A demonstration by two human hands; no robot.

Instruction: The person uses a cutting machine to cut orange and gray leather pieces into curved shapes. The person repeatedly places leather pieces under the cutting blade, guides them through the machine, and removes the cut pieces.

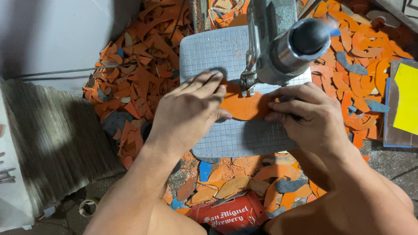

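Both hands, left hand (191,111) and right hand (307,117), press an orange sheet piece (244,106) flat on the gridded saw table (217,52) (orange offcuts (139,78) all around); the saw head (283,43) hides its far edge.

I find the grey work table (226,56) evenly and brightly lit; the white wall (52,35) at ten o'clock falls into shadow, the striped stack (56,135) at nine o'clock blurs, and the corners bend

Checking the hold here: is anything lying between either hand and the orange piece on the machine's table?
Nothing visible does. The left hand and right hand both press straight on the orange piece, which lies on the gridded grey table. Only the machine head hangs above it.
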